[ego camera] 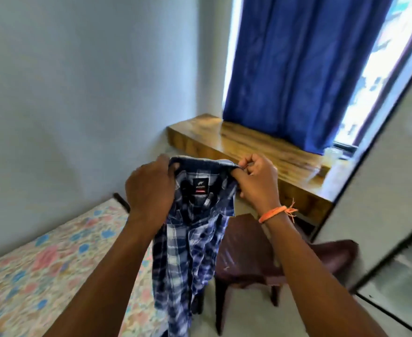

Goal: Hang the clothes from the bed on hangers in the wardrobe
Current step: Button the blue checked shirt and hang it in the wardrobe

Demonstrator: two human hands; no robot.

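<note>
A blue and white plaid shirt [188, 244] hangs in the air in front of me, collar up, its label facing me. My left hand [149, 190] grips the left side of the collar. My right hand [258, 183] pinches the right end of the collar; an orange thread band circles that wrist. The shirt's body drops down between my forearms, over the edge of the bed [30, 271] with its floral sheet at the lower left. No hanger shows in this view.
A dark brown plastic chair [248, 254] stands right behind the shirt. A wooden ledge [248, 147] runs under a blue curtain [297, 69] and window. A light wardrobe door [394, 190] with a dark frame fills the right edge.
</note>
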